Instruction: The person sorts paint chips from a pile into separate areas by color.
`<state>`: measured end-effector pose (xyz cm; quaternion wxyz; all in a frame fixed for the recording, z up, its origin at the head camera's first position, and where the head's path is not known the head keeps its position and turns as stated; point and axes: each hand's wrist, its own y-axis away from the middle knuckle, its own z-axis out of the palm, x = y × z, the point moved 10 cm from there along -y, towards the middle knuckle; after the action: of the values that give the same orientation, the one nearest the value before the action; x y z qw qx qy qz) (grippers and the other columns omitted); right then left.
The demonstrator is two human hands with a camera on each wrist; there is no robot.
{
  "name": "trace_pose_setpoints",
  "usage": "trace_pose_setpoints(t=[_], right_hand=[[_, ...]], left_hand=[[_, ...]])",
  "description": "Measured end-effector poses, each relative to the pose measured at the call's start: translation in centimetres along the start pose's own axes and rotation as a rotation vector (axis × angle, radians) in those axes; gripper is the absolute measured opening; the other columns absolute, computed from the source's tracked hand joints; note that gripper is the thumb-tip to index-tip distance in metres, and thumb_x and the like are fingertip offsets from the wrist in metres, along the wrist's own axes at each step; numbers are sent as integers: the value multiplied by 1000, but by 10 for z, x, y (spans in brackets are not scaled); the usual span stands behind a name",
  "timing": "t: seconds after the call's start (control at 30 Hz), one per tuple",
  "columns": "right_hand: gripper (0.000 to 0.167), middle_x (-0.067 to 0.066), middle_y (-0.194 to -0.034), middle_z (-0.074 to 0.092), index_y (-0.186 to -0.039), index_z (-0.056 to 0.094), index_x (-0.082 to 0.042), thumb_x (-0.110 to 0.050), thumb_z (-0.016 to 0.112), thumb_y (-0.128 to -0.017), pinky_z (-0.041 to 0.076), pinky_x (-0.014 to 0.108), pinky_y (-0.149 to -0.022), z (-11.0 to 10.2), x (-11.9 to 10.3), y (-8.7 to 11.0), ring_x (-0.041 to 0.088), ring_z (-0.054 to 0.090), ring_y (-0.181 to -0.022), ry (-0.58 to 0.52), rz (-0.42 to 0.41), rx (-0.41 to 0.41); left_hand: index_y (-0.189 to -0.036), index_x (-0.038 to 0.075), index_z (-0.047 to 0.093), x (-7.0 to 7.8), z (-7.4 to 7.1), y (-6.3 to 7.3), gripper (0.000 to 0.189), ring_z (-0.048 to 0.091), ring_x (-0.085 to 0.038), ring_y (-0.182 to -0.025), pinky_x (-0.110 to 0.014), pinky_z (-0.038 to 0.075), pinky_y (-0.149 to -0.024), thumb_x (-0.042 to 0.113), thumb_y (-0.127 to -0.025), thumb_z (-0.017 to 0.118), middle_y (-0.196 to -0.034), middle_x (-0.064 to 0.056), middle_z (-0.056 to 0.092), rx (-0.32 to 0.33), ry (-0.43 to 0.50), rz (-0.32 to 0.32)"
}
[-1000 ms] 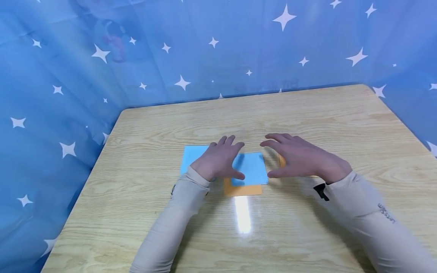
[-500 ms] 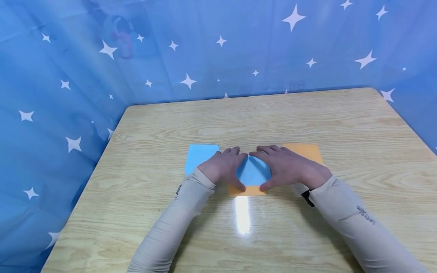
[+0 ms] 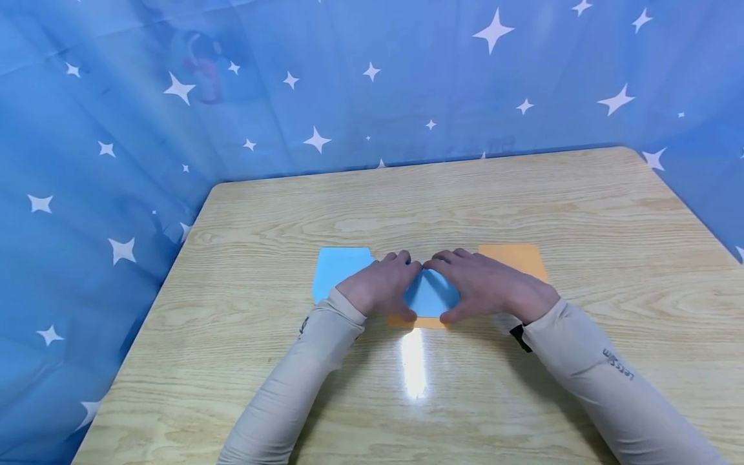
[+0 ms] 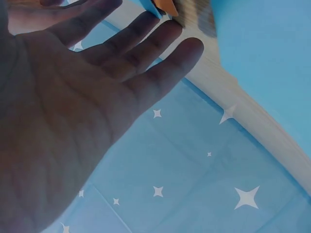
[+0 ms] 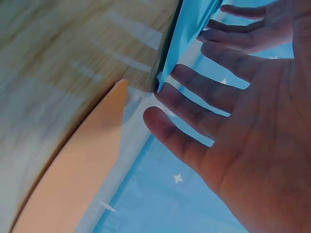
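A light blue sheet point(image 3: 431, 294) lies over an orange sheet point(image 3: 430, 323) in the middle of the table; an orange strip shows along the near side. My left hand point(image 3: 380, 284) frames the left side, fingers at the far edge, thumb on the near orange strip. Mirroring it, my right hand point(image 3: 488, 284) frames the right side, thumb also near the strip. Fingertips of both hands nearly meet at the far edge. The left wrist view shows long, fairly straight fingers by the blue and orange edges. In the right wrist view, fingertips touch the blue sheet's edge point(image 5: 182, 39).
Another blue sheet point(image 3: 339, 272) lies left of the hands, partly covered by the left hand. To the right lies another orange sheet point(image 3: 516, 257), partly behind the right hand. A wooden table point(image 3: 261, 361) carries everything; a blue star-patterned curtain point(image 3: 407, 77) hangs behind it.
Both hands closed in around the middle sheets, the right one moving left and nearer. The visible orange strip narrowed slightly over the last half second.
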<state>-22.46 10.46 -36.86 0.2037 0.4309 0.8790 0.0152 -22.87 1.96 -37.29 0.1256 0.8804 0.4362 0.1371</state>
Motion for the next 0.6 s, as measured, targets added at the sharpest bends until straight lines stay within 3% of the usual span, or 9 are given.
trace_pose_setpoints(t=[0.17, 0.4, 0.6], right_hand=[[89, 13, -147, 50, -151, 46, -10, -39, 87, -77, 50, 50, -89, -3, -2, 1, 35, 51, -119, -13, -19, 16], [77, 14, -147, 51, -145, 50, -8, -32, 85, -81, 52, 50, -92, -12, -4, 4, 37, 48, -126, -33, -30, 45], [62, 21, -155, 43, -135, 59, -7, -32, 81, -83, 53, 50, -92, -31, -4, 11, 40, 41, -133, -39, -36, 93]], left_hand=[[-149, 12, 46, -2, -2, 1, 80, 52, -22, -114, -34, 53, -93, 42, -84, 80, -136, -8, 50, 4, 32, 1], [-143, 9, 52, -3, -8, 3, 72, 55, -20, -108, -31, 53, -91, 39, -84, 80, -139, -11, 46, 14, 81, 10], [-150, 12, 47, -5, -21, 6, 76, 49, -27, -127, -38, 53, -97, 40, -87, 78, -158, -16, 33, 66, 122, 49]])
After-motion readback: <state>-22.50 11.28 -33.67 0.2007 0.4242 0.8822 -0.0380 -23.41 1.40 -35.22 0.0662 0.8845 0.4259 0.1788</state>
